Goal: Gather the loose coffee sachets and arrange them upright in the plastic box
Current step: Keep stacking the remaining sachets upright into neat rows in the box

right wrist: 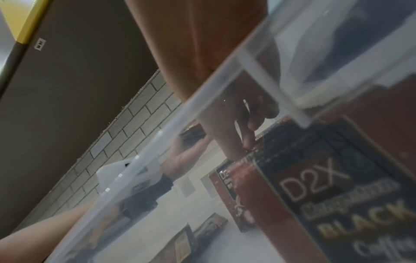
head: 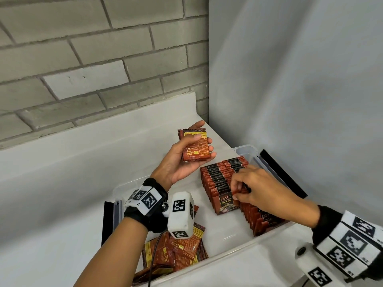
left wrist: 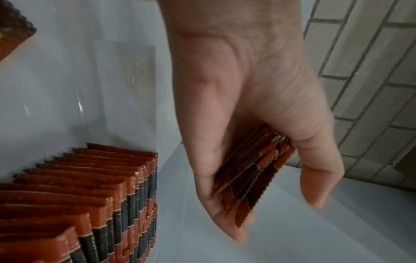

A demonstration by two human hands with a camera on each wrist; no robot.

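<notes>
Under both hands, on the white counter point(head: 62, 172), sat the clear rectangular plastic box point(head: 246, 150). Beneath the right hand point(head: 261, 187) stood the packed rows of upright red-brown and black foil coffee sachets point(head: 221, 179). Below the left wrist lay a heap of loose sachets point(head: 180, 253), flat and overlapping, inside the box.

The left hand point(head: 182, 162) was palm up above the box, with fingers and thumb clamped round a small stack of sachets point(head: 195, 147). The wrist view showed several edges in that stack. The right hand's fingers were curled down, and thumb and forefinger appeared to pinch the top edge of one sachet point(head: 236, 191) at the row end nearest its wrist.

Step judged: seating that sachet in the row.
- Keep it vertical and slide it flush against its neighbour.
- Steady the row with the spare fingers so nothing fans out.
- Feed one sachet at a time from the left-hand stack, all facing the same way.

Appearance:
- The foil is thin and the top edges are serrated.
- Across the tops, a black band runs between red-brown margins.
- The front sachet read "D2X" and "BLACK".
- Sachets in the heap showed yellow panels.
</notes>
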